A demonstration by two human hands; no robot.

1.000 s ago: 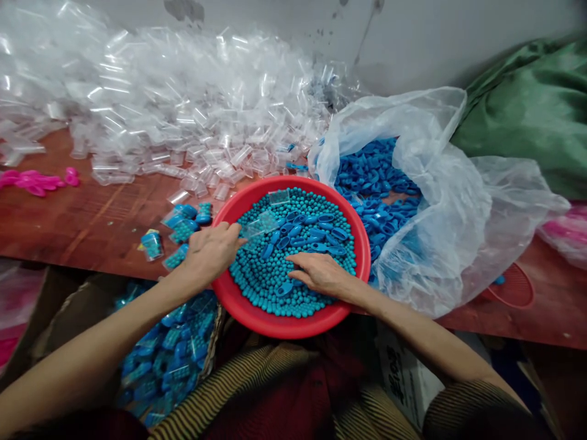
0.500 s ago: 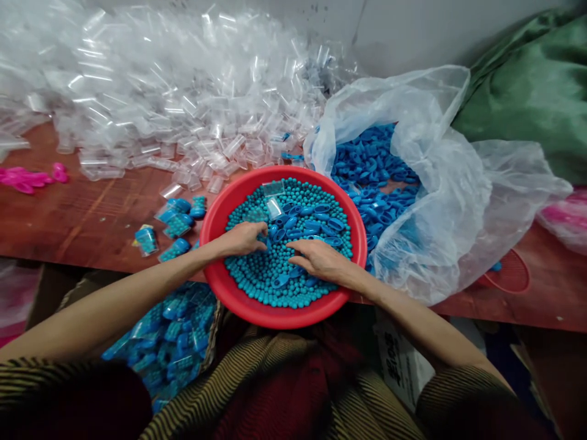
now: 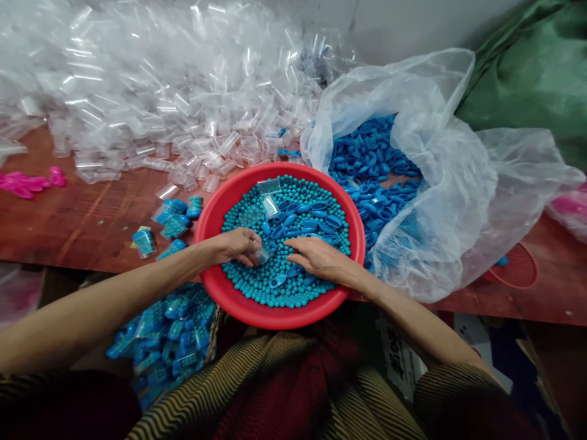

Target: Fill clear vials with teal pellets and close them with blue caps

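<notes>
A red basin [image 3: 280,320] full of turquoise beads [image 3: 270,293] sits at the table's front edge. Over its left side, my left hand [image 3: 239,245] pinches a clear plastic sleeve [image 3: 263,254] in curled fingers. My right hand [image 3: 318,259] rests low over the beads on the right, thumb and fingers apart, and nothing shows between them. Small blue shoe-shaped plastic pieces [image 3: 316,223] lie in the beads just beyond it. One more blue piece [image 3: 277,280] lies below its fingertips. Further loose clear sleeves [image 3: 270,206] rest on the beads at the back.
Clear sleeves [image 3: 183,116] are heaped along the back. Filled blue packets [image 3: 173,220] lie left of the basin, with more in a box [image 3: 172,336] below. An open plastic bag [image 3: 449,177] of blue pieces [image 3: 371,150] stands right. Pink pieces [image 3: 22,183] lie far left.
My left hand came from the basin's left rim inward over the beads, letting go of clear sleeves, and now grips a sleeve. My right hand stays nearly in place. The view shifted slightly.
</notes>
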